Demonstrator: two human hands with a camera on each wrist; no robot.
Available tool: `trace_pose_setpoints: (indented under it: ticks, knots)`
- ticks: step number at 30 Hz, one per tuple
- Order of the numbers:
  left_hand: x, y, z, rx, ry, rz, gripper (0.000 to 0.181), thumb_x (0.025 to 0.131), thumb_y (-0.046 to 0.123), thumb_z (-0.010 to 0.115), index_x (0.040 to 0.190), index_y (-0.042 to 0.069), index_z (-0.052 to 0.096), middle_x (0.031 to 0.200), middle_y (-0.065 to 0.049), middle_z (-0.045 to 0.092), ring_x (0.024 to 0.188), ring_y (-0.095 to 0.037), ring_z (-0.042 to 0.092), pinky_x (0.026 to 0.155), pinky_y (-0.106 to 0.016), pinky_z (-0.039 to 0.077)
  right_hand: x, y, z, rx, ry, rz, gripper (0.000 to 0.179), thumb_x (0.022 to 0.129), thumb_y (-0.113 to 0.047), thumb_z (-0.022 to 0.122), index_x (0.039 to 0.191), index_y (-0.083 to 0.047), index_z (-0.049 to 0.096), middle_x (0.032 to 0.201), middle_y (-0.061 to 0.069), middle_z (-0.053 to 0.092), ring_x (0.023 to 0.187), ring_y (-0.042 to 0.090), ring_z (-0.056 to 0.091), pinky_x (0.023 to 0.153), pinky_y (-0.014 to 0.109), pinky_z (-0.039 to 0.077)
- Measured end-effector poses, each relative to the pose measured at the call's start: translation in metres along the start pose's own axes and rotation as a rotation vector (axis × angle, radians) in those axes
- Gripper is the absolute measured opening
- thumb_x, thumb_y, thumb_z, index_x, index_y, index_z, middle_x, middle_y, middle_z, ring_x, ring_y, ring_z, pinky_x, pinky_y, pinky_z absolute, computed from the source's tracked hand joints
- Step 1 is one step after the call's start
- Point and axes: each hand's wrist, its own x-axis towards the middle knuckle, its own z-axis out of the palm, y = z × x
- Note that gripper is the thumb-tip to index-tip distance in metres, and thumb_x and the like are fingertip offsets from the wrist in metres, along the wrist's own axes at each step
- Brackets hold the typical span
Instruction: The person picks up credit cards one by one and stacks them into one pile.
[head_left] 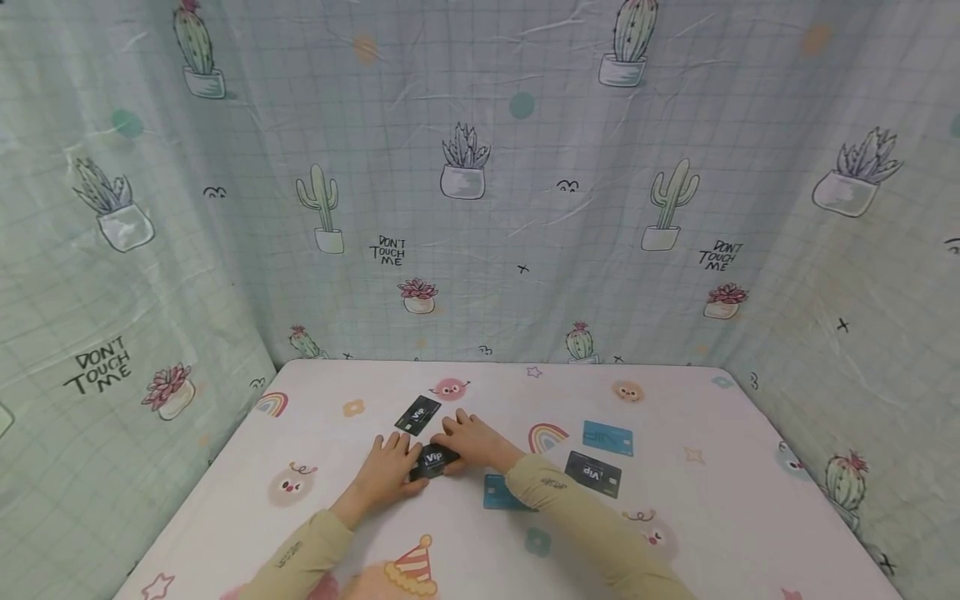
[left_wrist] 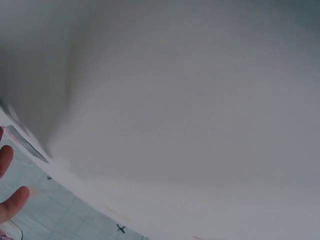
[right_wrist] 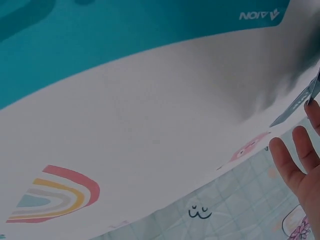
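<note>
A black card printed "Vip" (head_left: 435, 459) is between both hands on the patterned table. My left hand (head_left: 386, 472) pinches its left end with thumb and fingers. From the other side, my right hand (head_left: 476, 442) grips the right end, fingers over the far edge and thumb at the near edge. Just beyond them lies a second black VIP card (head_left: 417, 414), set at a slant. Beneath the right sleeve a blue card (head_left: 504, 492) is partly covered; it looms large as a blue card (right_wrist: 125, 45) in the right wrist view.
To the right of the right forearm, a blue VIP card (head_left: 608, 437) lies behind another black VIP card (head_left: 593, 474). The white table (head_left: 675, 400) has printed cartoon pictures. A cactus-print curtain (head_left: 517, 225) hangs along its back and sides.
</note>
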Motion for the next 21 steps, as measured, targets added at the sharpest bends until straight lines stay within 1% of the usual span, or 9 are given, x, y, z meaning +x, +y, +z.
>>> trace_pose_setpoints:
  ticks: [4,8,13,17,21]
  knots:
    - [0.001,0.002,-0.004,-0.006,0.018,0.006,0.06,0.074,0.057,0.057,0.109,0.007,0.056,0.097,-0.012,0.052,0.095,-0.028,0.047,0.08,-0.05,0.037,-0.004,0.001,-0.002,-0.003,0.005,-0.003,0.055,0.076,-0.058,0.055,0.125,-0.033,0.044,0.105,-0.005,0.047,0.092,0.012,0.04,0.079,0.026,0.044]
    - [0.002,0.005,-0.009,-0.014,0.027,0.01,0.06,0.073,0.056,0.059,0.108,0.006,0.057,0.097,-0.012,0.052,0.094,-0.028,0.046,0.079,-0.05,0.037,-0.008,0.001,-0.005,0.006,0.011,-0.007,0.054,0.077,-0.055,0.056,0.123,-0.03,0.046,0.106,-0.004,0.048,0.094,0.012,0.043,0.082,0.028,0.044]
    - [0.002,0.007,-0.011,-0.007,0.055,0.037,0.059,0.072,0.054,0.062,0.105,0.006,0.057,0.093,-0.01,0.051,0.091,-0.027,0.045,0.077,-0.048,0.038,-0.011,0.0,-0.008,0.004,0.032,-0.018,0.054,0.076,-0.054,0.059,0.12,-0.027,0.047,0.103,-0.002,0.048,0.092,0.011,0.044,0.083,0.027,0.044]
    - [0.003,0.009,-0.014,-0.011,0.048,0.047,0.059,0.072,0.054,0.062,0.107,0.006,0.056,0.091,-0.009,0.051,0.089,-0.026,0.044,0.076,-0.047,0.037,-0.014,-0.001,-0.006,-0.01,0.038,-0.012,0.054,0.076,-0.055,0.058,0.121,-0.027,0.046,0.104,-0.003,0.048,0.093,0.01,0.043,0.083,0.026,0.043]
    - [0.003,0.01,-0.016,-0.02,0.039,0.049,0.059,0.072,0.055,0.061,0.106,0.007,0.056,0.09,-0.008,0.05,0.088,-0.025,0.044,0.077,-0.047,0.037,-0.019,-0.001,-0.007,0.001,0.038,-0.002,0.054,0.076,-0.054,0.058,0.122,-0.027,0.046,0.104,-0.003,0.049,0.092,0.011,0.042,0.083,0.026,0.043]
